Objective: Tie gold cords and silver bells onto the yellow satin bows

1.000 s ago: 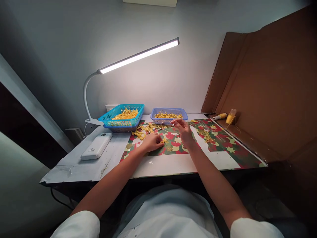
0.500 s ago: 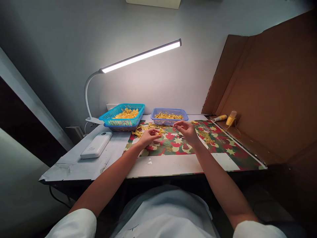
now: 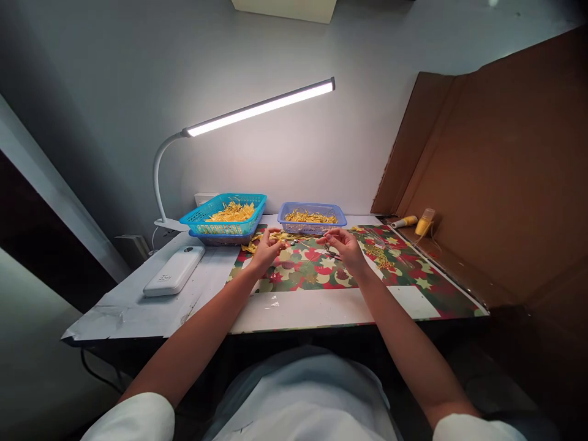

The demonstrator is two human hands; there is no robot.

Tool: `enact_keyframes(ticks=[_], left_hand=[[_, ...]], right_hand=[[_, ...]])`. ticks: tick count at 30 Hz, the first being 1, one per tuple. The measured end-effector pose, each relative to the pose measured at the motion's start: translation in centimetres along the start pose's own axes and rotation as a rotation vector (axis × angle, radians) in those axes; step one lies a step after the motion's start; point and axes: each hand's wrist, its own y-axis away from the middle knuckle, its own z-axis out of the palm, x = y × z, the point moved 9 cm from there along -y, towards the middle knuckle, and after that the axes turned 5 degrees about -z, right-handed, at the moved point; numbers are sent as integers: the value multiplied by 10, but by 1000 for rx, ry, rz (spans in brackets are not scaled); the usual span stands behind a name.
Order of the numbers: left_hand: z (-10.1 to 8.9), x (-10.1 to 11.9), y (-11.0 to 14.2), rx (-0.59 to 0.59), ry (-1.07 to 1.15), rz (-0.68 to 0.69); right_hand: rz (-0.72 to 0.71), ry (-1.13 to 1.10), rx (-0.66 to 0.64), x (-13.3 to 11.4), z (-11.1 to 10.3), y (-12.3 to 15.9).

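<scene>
My left hand (image 3: 266, 250) is over the left part of the patterned mat (image 3: 316, 280), its fingers curled toward the thumb. Yellow leaf-like pieces (image 3: 250, 247) lie close by, and whether one is in its fingertips is unclear. To the right, my right hand (image 3: 346, 248) has thumb and fingers drawn into a pinch; what sits in it is too small to make out. A dark metal tool (image 3: 333, 253) shows just under the right fingers, and I cannot tell whether that hand touches it. Thin yellow strands (image 3: 296, 236) lie behind and between the hands.
Behind the left hand, a turquoise basket (image 3: 184, 222) of yellow pieces sits on another basket. A purple basket (image 3: 343, 219) stands at the back. A power bank (image 3: 172, 272), lamp (image 3: 158, 177), gold strands (image 3: 380, 257), yellow bottle (image 3: 425, 223) and cardboard wall (image 3: 487, 153) surround the work area.
My left hand has shifted left, away from the right, and its fingers point more upward. My right fingertips have come slightly lower. The whole view has tilted a little.
</scene>
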Motion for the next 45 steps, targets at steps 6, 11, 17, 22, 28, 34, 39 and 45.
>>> enact_keyframes(ticks=[6, 11, 17, 22, 28, 34, 39, 45], left_hand=[[11, 15, 6, -71, -66, 92], [50, 25, 29, -274, -142, 178], [57, 32, 37, -182, -126, 286], [53, 28, 33, -211, -73, 267], [56, 30, 36, -242, -19, 232], [52, 28, 35, -221, 46, 164], [51, 22, 31, -220, 25, 140], [53, 17, 28, -249, -67, 143]], right_hand=[[3, 2, -29, -5, 8, 2], [-12, 9, -58, -8, 25, 6], [-60, 21, -50, -11, 38, 8], [-70, 22, -39, -13, 39, 9], [-104, 13, -6, -15, 32, 11], [-163, -71, 164, -27, 3, 16], [-271, -196, 322, -55, -36, 21], [-393, -218, 349, -89, -59, 26]])
